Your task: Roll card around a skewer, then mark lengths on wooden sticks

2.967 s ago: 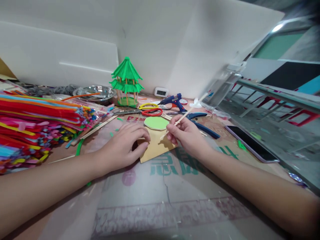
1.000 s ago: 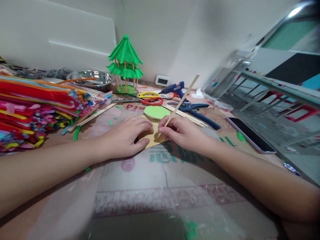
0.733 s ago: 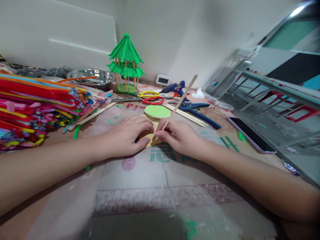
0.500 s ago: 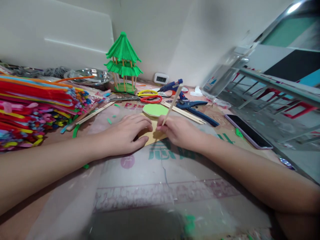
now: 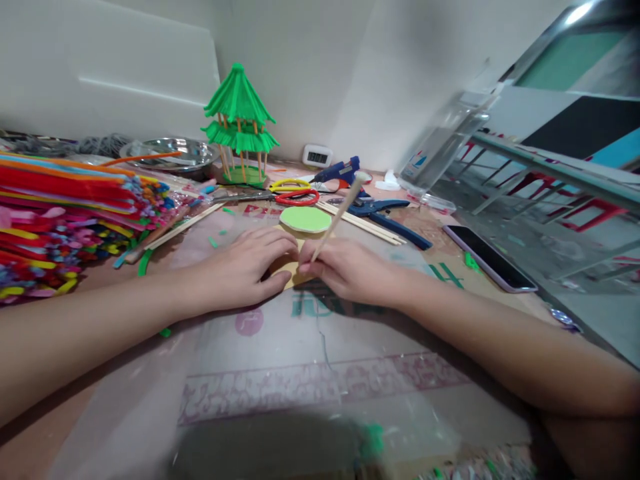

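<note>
My right hand (image 5: 350,268) pinches a thin wooden stick (image 5: 339,218), which slants up and to the right; its lower end is hidden by the fingers. Beside it, my left hand (image 5: 245,267) lies on a yellow card (image 5: 295,277) with thumb and fingers apart, holding nothing. Both hands partly cover the card. Just beyond them is a pale green disc (image 5: 306,219). Several similar wooden sticks (image 5: 373,227) lie to the right of the disc.
A green-roofed model pavilion (image 5: 239,127) stands at the back. Scissors (image 5: 296,197), a glue gun (image 5: 340,171), blue-handled pliers (image 5: 395,217) and a timer (image 5: 317,155) lie behind the hands. Piled pipe cleaners (image 5: 65,207) fill the left; a phone (image 5: 490,259) lies right.
My right hand has moved slightly left, closer to my left hand, and the stick leans more to the right. The whole view has shifted a little.
</note>
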Tool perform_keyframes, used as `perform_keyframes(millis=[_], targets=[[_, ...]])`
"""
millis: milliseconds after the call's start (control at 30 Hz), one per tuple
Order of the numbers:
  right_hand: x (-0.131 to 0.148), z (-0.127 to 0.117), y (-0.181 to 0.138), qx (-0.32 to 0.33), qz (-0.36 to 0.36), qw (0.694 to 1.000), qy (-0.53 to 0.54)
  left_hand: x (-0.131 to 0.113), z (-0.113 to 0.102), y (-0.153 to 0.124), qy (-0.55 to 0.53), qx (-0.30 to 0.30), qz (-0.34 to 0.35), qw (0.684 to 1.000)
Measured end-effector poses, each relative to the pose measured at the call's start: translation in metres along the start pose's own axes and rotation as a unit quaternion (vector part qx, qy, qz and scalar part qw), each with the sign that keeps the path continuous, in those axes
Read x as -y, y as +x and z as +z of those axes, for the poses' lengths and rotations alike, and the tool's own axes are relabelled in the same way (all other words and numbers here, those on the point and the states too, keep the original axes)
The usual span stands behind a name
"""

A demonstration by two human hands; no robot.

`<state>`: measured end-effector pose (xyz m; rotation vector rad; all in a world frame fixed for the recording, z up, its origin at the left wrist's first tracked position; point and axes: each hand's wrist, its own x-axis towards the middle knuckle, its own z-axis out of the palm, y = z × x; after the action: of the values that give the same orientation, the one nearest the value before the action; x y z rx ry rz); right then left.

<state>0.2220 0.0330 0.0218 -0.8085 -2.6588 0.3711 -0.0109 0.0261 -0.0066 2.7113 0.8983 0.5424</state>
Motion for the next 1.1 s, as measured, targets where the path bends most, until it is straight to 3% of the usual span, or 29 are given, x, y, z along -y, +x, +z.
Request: perform_keyframes(millis=[133,267,400,567,700,833,967,1100], targets=[[-0.001,0.001,0.001,-0.032,0.060,0.997,-0.035,0.000,0.000,0.000,0.003,0.001,-0.007,1.000],[-0.003,0.002,0.000,-0.012,0.007,1.000,0.015,0.000,-0.001,0.000,-0.001,0.004,-0.003,1.000],[-0.004,0.002,0.000,-0.054,0.060,0.997,-0.020,0.000,0.000,0.000,0.001,-0.003,-0.007,1.000],[-0.003,0.000,0.001,-0.002,-0.003,1.000,0.016,0.001,0.003,0.000,-0.009,-0.016,0.005,1.000],[-0.009,0.000,0.002,-0.053,0.041,0.997,-0.029,-0.001,0.001,-0.001,-0.005,-0.016,-0.005,1.000],[-0.007,0.006,0.000,-0.038,-0.026,0.999,0.025,-0.003,-0.001,0.000,-0.008,-0.004,-0.005,1.000],[-0.005,0.009,-0.002,-0.072,0.004,0.997,-0.026,-0.002,0.000,0.000,-0.009,-0.008,-0.015,1.000],[-0.006,0.008,-0.002,-0.039,-0.002,0.998,-0.038,0.000,0.001,-0.002,-0.012,-0.014,-0.007,1.000]])
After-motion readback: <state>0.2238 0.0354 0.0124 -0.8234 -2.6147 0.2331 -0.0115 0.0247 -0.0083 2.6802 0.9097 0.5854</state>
